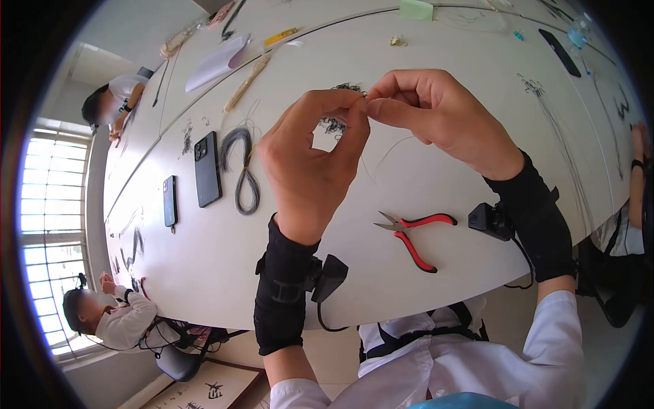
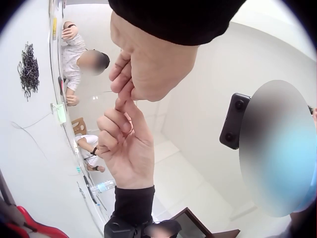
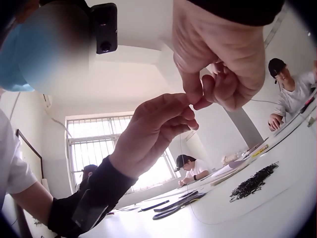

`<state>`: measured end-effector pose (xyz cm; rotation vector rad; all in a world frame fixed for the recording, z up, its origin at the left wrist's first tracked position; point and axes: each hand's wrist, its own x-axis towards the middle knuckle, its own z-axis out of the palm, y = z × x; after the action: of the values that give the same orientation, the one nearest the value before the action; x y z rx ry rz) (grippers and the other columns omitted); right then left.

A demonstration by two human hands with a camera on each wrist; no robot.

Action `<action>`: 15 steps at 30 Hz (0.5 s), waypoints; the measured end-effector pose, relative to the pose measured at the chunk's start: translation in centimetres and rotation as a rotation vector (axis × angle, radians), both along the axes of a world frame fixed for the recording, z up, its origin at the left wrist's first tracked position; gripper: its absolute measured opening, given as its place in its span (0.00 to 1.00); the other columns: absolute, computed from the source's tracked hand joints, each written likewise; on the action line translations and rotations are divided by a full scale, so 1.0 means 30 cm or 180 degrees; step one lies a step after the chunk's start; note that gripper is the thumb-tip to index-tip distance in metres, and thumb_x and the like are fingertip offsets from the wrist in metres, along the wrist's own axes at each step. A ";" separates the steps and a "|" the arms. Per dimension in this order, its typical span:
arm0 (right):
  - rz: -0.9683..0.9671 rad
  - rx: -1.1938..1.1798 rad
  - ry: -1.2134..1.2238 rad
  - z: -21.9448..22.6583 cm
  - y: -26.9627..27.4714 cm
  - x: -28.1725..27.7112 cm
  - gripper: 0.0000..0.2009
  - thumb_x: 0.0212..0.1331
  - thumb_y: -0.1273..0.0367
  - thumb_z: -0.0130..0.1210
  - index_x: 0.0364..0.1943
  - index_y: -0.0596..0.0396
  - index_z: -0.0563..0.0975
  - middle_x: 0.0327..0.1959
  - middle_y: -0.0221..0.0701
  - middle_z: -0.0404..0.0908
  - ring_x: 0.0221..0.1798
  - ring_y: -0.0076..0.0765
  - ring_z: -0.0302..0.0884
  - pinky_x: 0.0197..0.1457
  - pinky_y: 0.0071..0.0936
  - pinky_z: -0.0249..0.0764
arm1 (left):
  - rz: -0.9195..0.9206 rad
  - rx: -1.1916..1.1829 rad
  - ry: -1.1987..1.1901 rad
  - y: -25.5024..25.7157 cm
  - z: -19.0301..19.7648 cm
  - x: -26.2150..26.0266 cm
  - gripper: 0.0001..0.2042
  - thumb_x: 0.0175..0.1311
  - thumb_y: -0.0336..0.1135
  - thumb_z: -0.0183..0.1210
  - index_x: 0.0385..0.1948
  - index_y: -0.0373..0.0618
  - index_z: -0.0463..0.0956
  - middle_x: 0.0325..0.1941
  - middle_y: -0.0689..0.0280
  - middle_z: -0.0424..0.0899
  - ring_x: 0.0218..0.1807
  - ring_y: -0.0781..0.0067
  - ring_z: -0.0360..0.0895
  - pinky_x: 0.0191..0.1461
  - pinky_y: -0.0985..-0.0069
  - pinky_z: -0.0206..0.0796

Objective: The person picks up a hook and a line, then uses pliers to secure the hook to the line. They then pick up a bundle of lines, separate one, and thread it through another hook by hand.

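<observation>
Above the white table (image 1: pixel 306 273), both hands meet fingertip to fingertip. My left hand (image 1: pixel 306 153) pinches between thumb and index finger, at the tips of my right hand (image 1: pixel 436 112), whose thumb and index finger also pinch there. A thin wire (image 3: pixel 180 146) hangs below the joined fingers in the right wrist view. Its pinched part is mostly hidden by the fingertips. Behind the hands lies a pile of small black bent wire pieces (image 3: pixel 255 182), partly covered in the head view. Red-handled pliers (image 1: pixel 399 228) lie with spread jaws nearer my body, between the forearms.
To the left lie a tied coil of grey wire (image 1: pixel 246 167), a large phone (image 1: pixel 208 170) and a smaller phone (image 1: pixel 169 201). Long loose wires (image 1: pixel 562 146) stretch along the right. Farther back are paper (image 1: pixel 216 63) and a bottle (image 1: pixel 579 33). Other people (image 1: pixel 112 320) sit around the table.
</observation>
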<state>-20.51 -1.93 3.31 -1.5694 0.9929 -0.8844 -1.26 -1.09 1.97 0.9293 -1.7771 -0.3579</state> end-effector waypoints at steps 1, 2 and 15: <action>-0.0001 -0.0006 0.0005 -0.005 0.002 0.005 0.13 0.68 0.63 0.61 0.46 0.60 0.83 0.28 0.24 0.81 0.31 0.15 0.72 0.36 0.15 0.68 | 0.0038 -0.0090 0.0110 -0.013 -0.013 0.000 0.06 0.58 0.20 0.68 0.35 0.37 0.82 0.32 0.64 0.88 0.34 0.77 0.84 0.42 0.80 0.74; -0.0062 -0.0023 -0.0157 -0.006 0.011 0.016 0.13 0.68 0.62 0.61 0.46 0.59 0.82 0.26 0.24 0.80 0.29 0.14 0.70 0.34 0.15 0.66 | 0.0076 -0.0182 0.0220 -0.020 -0.020 0.001 0.06 0.57 0.20 0.68 0.34 0.38 0.82 0.31 0.65 0.87 0.31 0.76 0.85 0.38 0.81 0.74; -0.0649 -0.0155 -0.0472 -0.019 0.035 0.041 0.14 0.69 0.62 0.59 0.44 0.61 0.82 0.23 0.23 0.78 0.25 0.13 0.68 0.29 0.16 0.64 | 0.0232 -0.0137 -0.0203 0.008 -0.002 -0.014 0.06 0.59 0.23 0.70 0.36 0.37 0.84 0.34 0.64 0.88 0.36 0.76 0.85 0.46 0.79 0.75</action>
<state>-19.27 -0.87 2.74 -1.4372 1.0435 -1.1569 -1.67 -0.84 1.91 0.9816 -1.7966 -0.2450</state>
